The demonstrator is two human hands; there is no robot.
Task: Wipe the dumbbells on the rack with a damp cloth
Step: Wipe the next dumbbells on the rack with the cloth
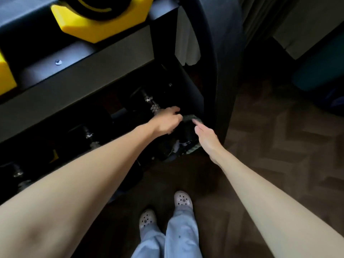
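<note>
A dark herringbone wood floor [283,149] fills the right and lower part of the view. A black rack [89,71] runs across the left, with its end post near the middle. On its upper shelf sits a yellow six-sided dumbbell [96,28], and the corner of a second yellow one [5,75] shows at the left edge. The lower shelf is in deep shadow and holds a row of black dumbbells [89,135] with shiny metal grips. The one nearest the rack's end, the end dumbbell [186,135], has its grip pointing up and away and its near head towards the person. A dark green cloth [189,117] lies over that head, and another fold of it shows lower down by the right wrist. The left hand [165,120] is just where the grip meets the head, with its fingers curled and clasping the cloth's left end. The right hand [204,136] is released and flat, with straight fingers, and its fingertips rest on the cloth. Below, the person stands close to the rack in pale blue trousers [178,239] and pale clogs [183,200] with holes.
</note>
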